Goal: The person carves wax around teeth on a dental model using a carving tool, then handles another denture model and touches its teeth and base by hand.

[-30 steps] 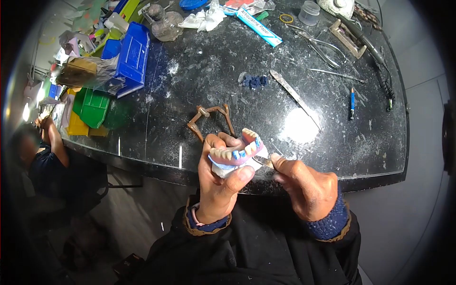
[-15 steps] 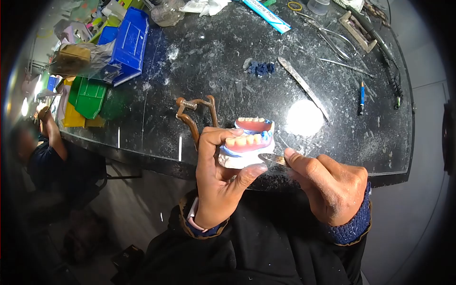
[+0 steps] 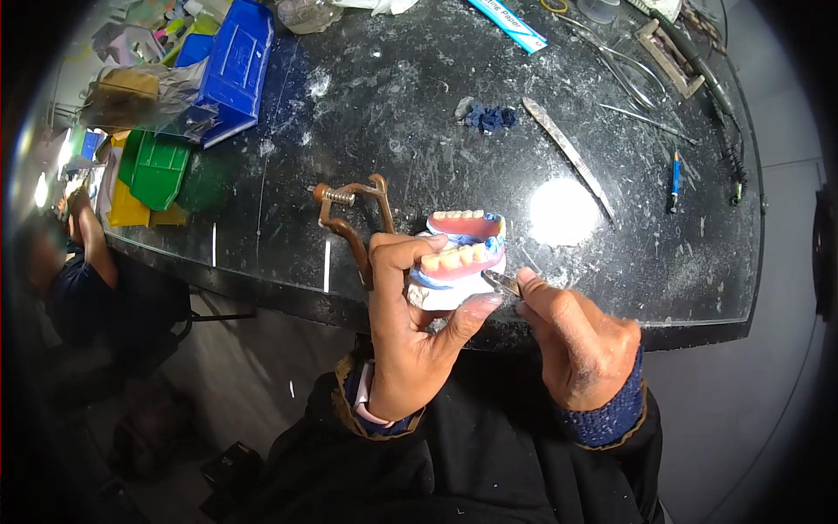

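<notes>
My left hand (image 3: 410, 327) is closed around a dental model (image 3: 463, 261) with cream teeth, pink gum, blue patches and a white plaster base. A bronze-coloured articulator frame (image 3: 353, 210) sticks out behind my fingers, by the model; how they join is hidden. My right hand (image 3: 589, 341) pinches a small metal knife (image 3: 502, 281), its handle mostly covered by my fingers. The blade's tip is at the right side of the model, just under the pink gum, seemingly touching it. My left thumb lies along the plaster just below the blade.
On the dusty black table lie dark blue crumbs (image 3: 491, 116), a long flat metal tool (image 3: 572, 162), pliers (image 3: 624, 79), a thin probe (image 3: 650, 124) and a blue pencil (image 3: 675, 182). Blue (image 3: 236, 74) and green bins (image 3: 160, 170) stand left. Another person (image 3: 83, 253) sits at far left.
My right hand has moved left and turned, bringing the knife's blade against the model's side. The model is tilted slightly differently in my left hand. The whole view has shifted a little.
</notes>
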`<action>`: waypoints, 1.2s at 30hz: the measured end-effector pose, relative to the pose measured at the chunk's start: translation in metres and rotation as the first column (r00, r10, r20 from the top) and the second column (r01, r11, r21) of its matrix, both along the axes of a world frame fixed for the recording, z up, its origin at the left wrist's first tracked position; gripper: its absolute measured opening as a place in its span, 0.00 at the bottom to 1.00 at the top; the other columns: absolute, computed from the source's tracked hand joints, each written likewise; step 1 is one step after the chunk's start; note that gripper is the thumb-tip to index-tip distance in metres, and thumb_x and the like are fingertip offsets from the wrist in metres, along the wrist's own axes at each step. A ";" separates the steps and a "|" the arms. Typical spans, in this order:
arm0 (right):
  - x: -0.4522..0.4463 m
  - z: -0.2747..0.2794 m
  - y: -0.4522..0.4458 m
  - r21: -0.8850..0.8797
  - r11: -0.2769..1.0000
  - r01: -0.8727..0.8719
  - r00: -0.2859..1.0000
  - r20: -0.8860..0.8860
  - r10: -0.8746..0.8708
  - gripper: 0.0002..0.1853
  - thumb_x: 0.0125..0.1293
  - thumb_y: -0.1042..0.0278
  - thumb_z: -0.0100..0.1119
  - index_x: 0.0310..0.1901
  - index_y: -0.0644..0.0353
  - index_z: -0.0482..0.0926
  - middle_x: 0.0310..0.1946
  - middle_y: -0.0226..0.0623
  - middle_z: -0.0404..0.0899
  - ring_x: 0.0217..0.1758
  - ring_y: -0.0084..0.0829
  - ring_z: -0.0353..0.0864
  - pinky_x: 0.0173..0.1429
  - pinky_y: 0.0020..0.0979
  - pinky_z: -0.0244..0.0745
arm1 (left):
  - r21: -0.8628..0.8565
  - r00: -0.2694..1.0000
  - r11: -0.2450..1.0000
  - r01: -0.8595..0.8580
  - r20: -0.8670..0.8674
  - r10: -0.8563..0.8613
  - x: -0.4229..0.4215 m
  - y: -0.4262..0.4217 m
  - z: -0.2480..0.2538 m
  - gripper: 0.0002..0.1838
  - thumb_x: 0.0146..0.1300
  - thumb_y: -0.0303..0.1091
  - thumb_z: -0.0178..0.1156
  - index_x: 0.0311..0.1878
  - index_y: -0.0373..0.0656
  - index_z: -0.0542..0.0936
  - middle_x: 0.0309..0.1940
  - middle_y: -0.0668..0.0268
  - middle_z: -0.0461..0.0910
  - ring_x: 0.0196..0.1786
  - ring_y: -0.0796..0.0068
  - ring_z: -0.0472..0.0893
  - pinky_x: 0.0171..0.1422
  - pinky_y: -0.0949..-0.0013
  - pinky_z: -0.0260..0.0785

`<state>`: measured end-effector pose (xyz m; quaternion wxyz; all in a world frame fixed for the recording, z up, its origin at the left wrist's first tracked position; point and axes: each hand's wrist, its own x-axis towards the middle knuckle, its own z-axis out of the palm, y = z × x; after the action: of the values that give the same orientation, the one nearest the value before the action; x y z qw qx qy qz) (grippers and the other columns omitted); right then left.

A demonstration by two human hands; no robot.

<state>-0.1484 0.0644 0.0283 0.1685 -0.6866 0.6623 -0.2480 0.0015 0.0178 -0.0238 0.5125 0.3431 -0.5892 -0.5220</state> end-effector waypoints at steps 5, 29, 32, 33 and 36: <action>0.013 -0.025 0.003 -0.107 0.988 0.111 0.982 0.164 -0.093 0.13 0.56 0.71 0.64 0.44 0.52 0.80 0.16 0.30 0.69 0.14 0.30 0.73 0.17 0.31 0.65 | -0.021 1.000 1.000 -0.008 0.007 0.008 0.000 0.000 -0.003 0.26 0.57 0.26 0.64 0.53 0.34 0.61 0.48 0.63 0.60 0.54 0.69 0.74 0.57 0.70 0.73; 0.017 -0.009 0.002 -0.039 0.999 -0.024 0.999 -0.049 0.022 0.13 0.52 0.79 0.66 0.41 0.61 0.80 0.16 0.36 0.72 0.16 0.32 0.75 0.20 0.28 0.67 | -0.094 0.942 0.986 -0.136 0.297 0.158 0.010 0.003 -0.004 0.28 0.52 0.40 0.69 0.49 0.38 0.66 0.43 0.62 0.64 0.46 0.68 0.69 0.51 0.66 0.64; 0.025 -0.019 0.006 -0.051 0.998 0.037 0.999 0.034 -0.036 0.11 0.54 0.81 0.64 0.40 0.64 0.79 0.20 0.39 0.76 0.18 0.35 0.77 0.23 0.27 0.70 | -0.108 0.936 0.994 -0.031 0.346 0.067 0.016 0.003 -0.007 0.29 0.56 0.33 0.65 0.54 0.37 0.59 0.48 0.65 0.59 0.53 0.72 0.71 0.56 0.70 0.68; 0.027 -0.023 0.006 -0.067 0.996 0.053 0.996 0.077 -0.048 0.12 0.55 0.77 0.64 0.42 0.60 0.79 0.18 0.37 0.74 0.16 0.33 0.76 0.20 0.28 0.67 | -0.115 0.932 0.993 -0.005 0.358 0.046 0.018 0.003 -0.008 0.30 0.57 0.31 0.64 0.55 0.37 0.57 0.50 0.65 0.57 0.55 0.73 0.72 0.57 0.71 0.70; 0.028 -0.031 0.005 -0.079 0.993 0.088 0.974 0.215 -0.070 0.13 0.57 0.69 0.63 0.46 0.53 0.79 0.16 0.32 0.72 0.14 0.30 0.74 0.16 0.30 0.63 | -0.117 0.950 0.991 -0.068 0.295 0.100 0.016 0.003 -0.010 0.28 0.55 0.34 0.66 0.53 0.36 0.61 0.48 0.64 0.60 0.52 0.72 0.72 0.55 0.70 0.69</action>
<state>-0.1202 0.0692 -0.0023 0.1976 -0.6361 0.6559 -0.3550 0.0176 0.0204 -0.0335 0.4562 0.4158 -0.6718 -0.4095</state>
